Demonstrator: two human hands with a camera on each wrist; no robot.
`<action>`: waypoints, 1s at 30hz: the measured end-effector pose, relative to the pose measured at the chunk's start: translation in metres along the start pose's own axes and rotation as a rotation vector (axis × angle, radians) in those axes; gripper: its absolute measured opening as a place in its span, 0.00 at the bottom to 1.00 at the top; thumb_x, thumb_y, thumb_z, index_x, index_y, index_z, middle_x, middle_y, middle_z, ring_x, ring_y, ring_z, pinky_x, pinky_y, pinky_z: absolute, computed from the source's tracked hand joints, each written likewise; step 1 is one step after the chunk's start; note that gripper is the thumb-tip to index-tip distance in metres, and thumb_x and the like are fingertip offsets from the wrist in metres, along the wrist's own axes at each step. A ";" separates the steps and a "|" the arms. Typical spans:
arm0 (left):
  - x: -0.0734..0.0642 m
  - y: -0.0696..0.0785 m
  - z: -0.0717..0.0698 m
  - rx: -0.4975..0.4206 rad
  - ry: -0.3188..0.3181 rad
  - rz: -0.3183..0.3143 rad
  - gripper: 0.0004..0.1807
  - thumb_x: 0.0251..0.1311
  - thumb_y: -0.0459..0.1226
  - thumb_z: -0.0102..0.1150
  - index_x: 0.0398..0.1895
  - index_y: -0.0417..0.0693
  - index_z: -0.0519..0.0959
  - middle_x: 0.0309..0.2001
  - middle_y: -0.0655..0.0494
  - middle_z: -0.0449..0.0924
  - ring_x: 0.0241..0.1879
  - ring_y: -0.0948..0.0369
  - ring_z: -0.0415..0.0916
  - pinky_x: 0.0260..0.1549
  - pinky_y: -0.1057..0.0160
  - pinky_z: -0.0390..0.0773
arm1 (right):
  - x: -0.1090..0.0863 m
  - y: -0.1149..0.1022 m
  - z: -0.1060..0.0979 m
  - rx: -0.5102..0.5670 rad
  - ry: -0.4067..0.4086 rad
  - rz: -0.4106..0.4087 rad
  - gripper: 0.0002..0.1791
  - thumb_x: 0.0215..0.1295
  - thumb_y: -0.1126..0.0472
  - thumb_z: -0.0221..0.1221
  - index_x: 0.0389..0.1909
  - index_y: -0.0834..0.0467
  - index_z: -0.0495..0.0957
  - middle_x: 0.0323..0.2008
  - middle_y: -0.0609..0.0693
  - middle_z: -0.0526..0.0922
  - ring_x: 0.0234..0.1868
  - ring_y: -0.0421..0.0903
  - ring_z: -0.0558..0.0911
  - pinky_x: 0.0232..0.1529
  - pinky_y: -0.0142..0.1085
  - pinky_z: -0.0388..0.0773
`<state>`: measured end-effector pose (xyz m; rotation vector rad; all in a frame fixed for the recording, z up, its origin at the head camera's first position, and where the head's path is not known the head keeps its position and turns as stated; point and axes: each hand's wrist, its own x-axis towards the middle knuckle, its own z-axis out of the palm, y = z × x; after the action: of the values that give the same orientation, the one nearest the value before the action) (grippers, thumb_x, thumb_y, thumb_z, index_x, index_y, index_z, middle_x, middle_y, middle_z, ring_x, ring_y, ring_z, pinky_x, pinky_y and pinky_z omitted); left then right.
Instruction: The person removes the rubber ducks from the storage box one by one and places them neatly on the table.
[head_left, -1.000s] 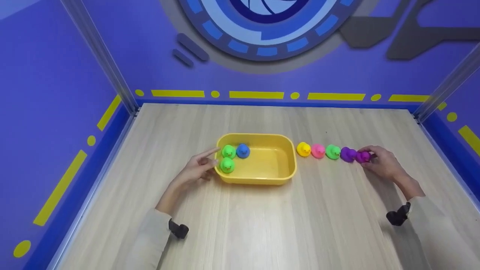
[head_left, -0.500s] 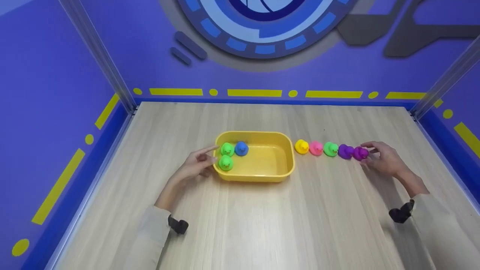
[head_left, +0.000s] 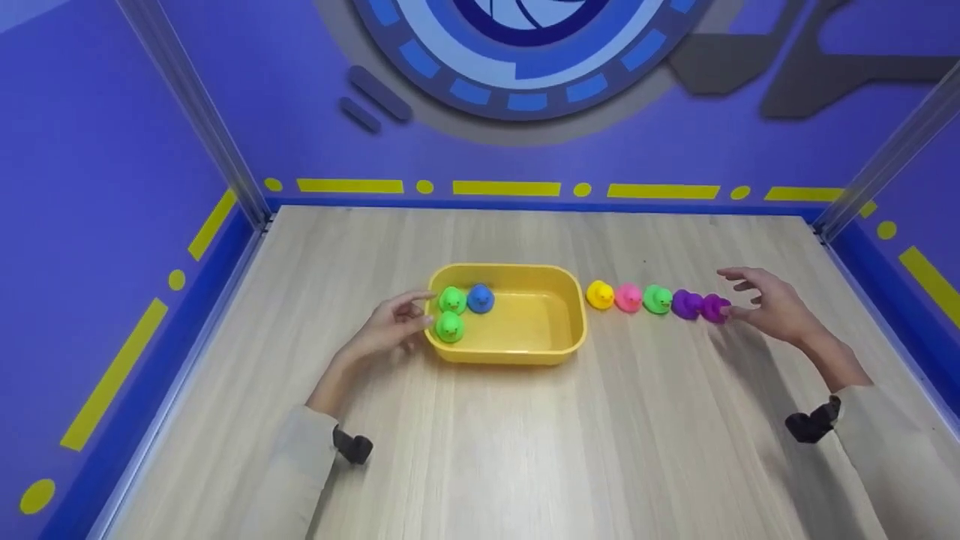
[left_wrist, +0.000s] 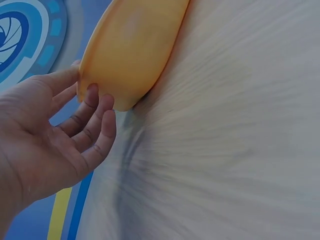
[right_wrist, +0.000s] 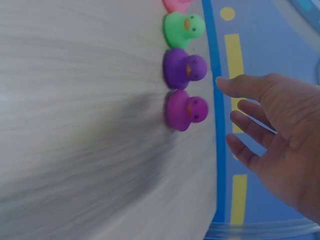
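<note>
A yellow plastic basin [head_left: 517, 355] stands on the table with two green rubber ducks [head_left: 450, 327] and a blue rubber duck [head_left: 481, 298] in its left end. At the basin's left rim, my left hand [head_left: 390, 325] holds the edge; the left wrist view shows bent fingers against the outer wall. To the right of the basin runs a row of rubber ducks: yellow [head_left: 600, 295], pink [head_left: 628, 298], green [head_left: 658, 299], purple [head_left: 687, 304] and magenta [right_wrist: 182, 111]. My right hand [head_left: 776, 307] hovers beside the magenta duck, fingers spread, holding nothing.
The light wood table [head_left: 510, 450] is bounded by blue-purple panels at the back [head_left: 570, 161] and the left [head_left: 90, 247], and another at the right. Metal posts [head_left: 199, 105] mark the corners. Dark wrist cameras [head_left: 814, 422] sit at both cuffs.
My right hand has let go of the magenta duck, opened its fingers and drawn back to the right. My left hand stays at the basin rim, its index finger a little more bent.
</note>
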<state>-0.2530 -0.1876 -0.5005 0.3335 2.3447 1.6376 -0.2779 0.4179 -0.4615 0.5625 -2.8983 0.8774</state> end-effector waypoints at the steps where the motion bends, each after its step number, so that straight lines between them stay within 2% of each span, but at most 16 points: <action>1: 0.001 0.001 -0.001 0.015 -0.012 0.007 0.28 0.72 0.37 0.60 0.73 0.41 0.69 0.45 0.48 0.77 0.36 0.50 0.79 0.32 0.55 0.86 | 0.002 -0.003 -0.001 0.001 0.003 -0.011 0.32 0.63 0.69 0.68 0.68 0.67 0.70 0.60 0.70 0.76 0.56 0.68 0.77 0.54 0.46 0.84; 4: 0.003 0.002 -0.006 0.032 -0.039 0.007 0.29 0.71 0.37 0.60 0.73 0.42 0.69 0.47 0.46 0.75 0.36 0.48 0.80 0.33 0.52 0.87 | 0.009 -0.014 -0.002 0.011 0.009 -0.050 0.31 0.63 0.67 0.69 0.67 0.65 0.72 0.61 0.67 0.77 0.54 0.66 0.79 0.48 0.20 0.76; 6: 0.005 0.004 -0.007 0.022 -0.040 -0.008 0.29 0.71 0.37 0.61 0.73 0.43 0.69 0.47 0.46 0.74 0.36 0.48 0.80 0.33 0.52 0.87 | 0.015 -0.020 -0.002 0.030 0.002 -0.073 0.31 0.64 0.67 0.68 0.67 0.66 0.72 0.61 0.67 0.77 0.54 0.65 0.79 0.46 0.13 0.69; 9: 0.009 0.008 -0.006 -0.015 -0.034 -0.046 0.30 0.71 0.40 0.61 0.73 0.45 0.69 0.48 0.47 0.73 0.37 0.49 0.81 0.33 0.52 0.87 | 0.021 -0.029 -0.004 0.048 -0.019 -0.074 0.31 0.64 0.67 0.68 0.67 0.66 0.72 0.62 0.67 0.77 0.55 0.65 0.78 0.46 0.13 0.69; 11: 0.013 0.010 -0.004 -0.054 -0.024 -0.076 0.30 0.70 0.41 0.62 0.73 0.47 0.69 0.49 0.48 0.73 0.39 0.51 0.80 0.34 0.52 0.87 | 0.025 -0.034 -0.006 0.046 -0.030 -0.071 0.31 0.64 0.67 0.68 0.67 0.66 0.72 0.62 0.67 0.76 0.55 0.65 0.78 0.46 0.15 0.71; 13: 0.016 0.011 -0.002 -0.096 -0.019 -0.093 0.30 0.70 0.40 0.63 0.73 0.48 0.69 0.51 0.49 0.73 0.40 0.53 0.79 0.36 0.53 0.87 | 0.028 -0.040 -0.007 0.042 -0.036 -0.070 0.31 0.64 0.67 0.68 0.67 0.65 0.72 0.62 0.66 0.77 0.55 0.64 0.79 0.47 0.22 0.76; 16: 0.018 0.009 0.000 -0.168 -0.007 -0.121 0.31 0.68 0.36 0.63 0.73 0.47 0.69 0.51 0.49 0.71 0.38 0.57 0.78 0.37 0.56 0.86 | 0.035 -0.049 -0.004 0.034 -0.047 -0.103 0.30 0.63 0.68 0.68 0.66 0.66 0.73 0.60 0.66 0.78 0.55 0.64 0.79 0.49 0.42 0.84; 19: 0.018 0.008 0.001 -0.212 0.004 -0.153 0.31 0.68 0.33 0.63 0.73 0.46 0.69 0.51 0.50 0.69 0.35 0.60 0.78 0.37 0.60 0.86 | 0.042 -0.056 0.000 0.043 -0.075 -0.127 0.30 0.63 0.69 0.68 0.66 0.67 0.72 0.59 0.67 0.78 0.55 0.65 0.80 0.50 0.60 0.82; 21: 0.016 0.008 0.001 -0.239 0.015 -0.177 0.30 0.67 0.32 0.63 0.73 0.47 0.70 0.50 0.51 0.69 0.33 0.60 0.78 0.38 0.62 0.85 | 0.045 -0.060 0.003 0.047 -0.096 -0.121 0.30 0.64 0.69 0.67 0.66 0.66 0.72 0.59 0.67 0.77 0.56 0.66 0.79 0.51 0.63 0.81; 25: 0.013 0.009 0.002 -0.270 0.020 -0.208 0.31 0.65 0.30 0.63 0.72 0.49 0.71 0.51 0.50 0.69 0.34 0.61 0.76 0.39 0.63 0.84 | 0.050 -0.068 0.009 0.054 -0.130 -0.102 0.29 0.65 0.68 0.67 0.67 0.65 0.72 0.60 0.67 0.77 0.57 0.66 0.79 0.53 0.63 0.81; 30: 0.010 0.009 0.003 -0.274 0.003 -0.221 0.32 0.65 0.31 0.64 0.73 0.49 0.70 0.53 0.48 0.69 0.35 0.61 0.76 0.40 0.62 0.85 | 0.058 -0.076 0.015 0.080 -0.155 -0.101 0.30 0.66 0.68 0.66 0.68 0.65 0.71 0.61 0.67 0.76 0.57 0.65 0.78 0.56 0.63 0.80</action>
<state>-0.2613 -0.1785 -0.4943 0.0155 2.0369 1.8153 -0.3037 0.3322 -0.4253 0.8111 -2.9487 0.9812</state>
